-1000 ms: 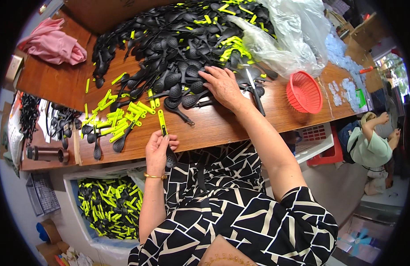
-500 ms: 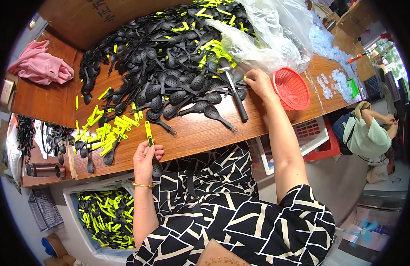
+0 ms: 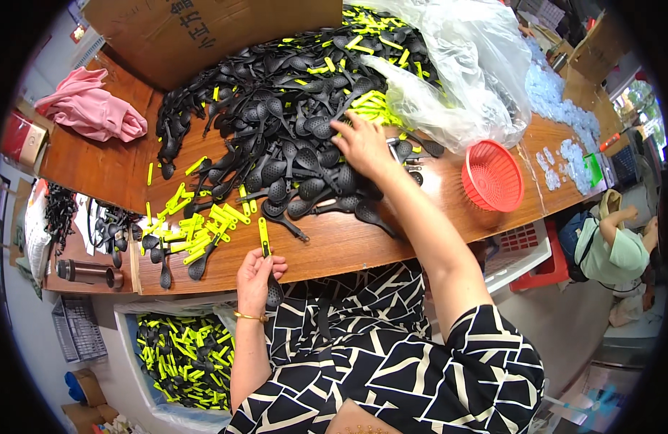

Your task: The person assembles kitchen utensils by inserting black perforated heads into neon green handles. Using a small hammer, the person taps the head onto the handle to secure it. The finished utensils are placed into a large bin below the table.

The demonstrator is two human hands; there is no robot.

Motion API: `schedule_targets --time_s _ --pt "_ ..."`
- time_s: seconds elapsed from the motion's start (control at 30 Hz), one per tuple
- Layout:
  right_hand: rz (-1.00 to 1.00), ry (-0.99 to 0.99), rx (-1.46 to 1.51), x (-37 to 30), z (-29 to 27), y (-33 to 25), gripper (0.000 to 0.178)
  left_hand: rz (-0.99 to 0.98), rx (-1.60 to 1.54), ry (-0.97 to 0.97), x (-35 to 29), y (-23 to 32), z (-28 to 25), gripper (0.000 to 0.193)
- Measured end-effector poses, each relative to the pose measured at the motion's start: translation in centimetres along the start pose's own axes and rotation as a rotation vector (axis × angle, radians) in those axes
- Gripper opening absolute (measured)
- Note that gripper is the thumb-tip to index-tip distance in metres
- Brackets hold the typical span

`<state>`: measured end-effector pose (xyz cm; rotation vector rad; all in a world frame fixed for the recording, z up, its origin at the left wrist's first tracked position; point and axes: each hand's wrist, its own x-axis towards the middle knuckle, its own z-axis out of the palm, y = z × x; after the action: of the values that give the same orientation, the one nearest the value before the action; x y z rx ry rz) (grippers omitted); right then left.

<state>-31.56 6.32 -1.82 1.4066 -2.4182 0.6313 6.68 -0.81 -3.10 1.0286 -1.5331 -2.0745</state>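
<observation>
My left hand (image 3: 256, 281) is closed at the table's front edge around a perforated spoon (image 3: 274, 292). Its black bowl hangs below my fingers, and its lime-green handle (image 3: 263, 233) sticks up above them. My right hand (image 3: 366, 147) reaches over a big heap of black perforated spoons (image 3: 276, 116). Its fingers are apart and at the spoons; the fingertips partly blend with the dark bowls. Just beyond that hand lies a cluster of loose lime-green handles (image 3: 377, 108). More green handles (image 3: 207, 230) are scattered on the wood to the left hand's upper left.
A red plastic basket (image 3: 518, 177) stands right of my right forearm. Clear plastic sheeting (image 3: 486, 79) covers the back right. A cardboard box (image 3: 218, 36) borders the heap; pink cloth (image 3: 95, 108) lies left. Below, a lined bin (image 3: 124, 340) holds green-handled spoons. Another person (image 3: 609, 246) is at far right.
My right hand has moved left from beside the red basket onto the spoon heap, its forearm now covering most of the metal-shafted tool there. My left hand still holds its spoon. The whole view has shifted slightly.
</observation>
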Motion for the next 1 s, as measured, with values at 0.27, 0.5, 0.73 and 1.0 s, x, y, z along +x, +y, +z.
schedule_targets --time_s 0.27,0.5,0.73,1.0 --pt "-0.408 0.001 0.17 -2.3 -1.3 -4.1 0.042 -0.013 0.002 -0.021 -0.2 0.4 0.2 0.024" --pt "-0.401 0.021 0.38 -0.5 -4.1 -3.5 0.036 0.018 -0.012 0.004 -0.6 0.1 0.0 0.023" --pt "0.015 -0.181 0.077 4.4 -1.3 10.3 0.06 -0.02 -0.003 -0.03 -0.1 0.6 0.2 0.025" --pt "0.054 -0.396 -0.135 4.3 -2.8 9.9 0.066 -0.003 0.011 -0.015 -0.5 0.4 0.2 0.023"
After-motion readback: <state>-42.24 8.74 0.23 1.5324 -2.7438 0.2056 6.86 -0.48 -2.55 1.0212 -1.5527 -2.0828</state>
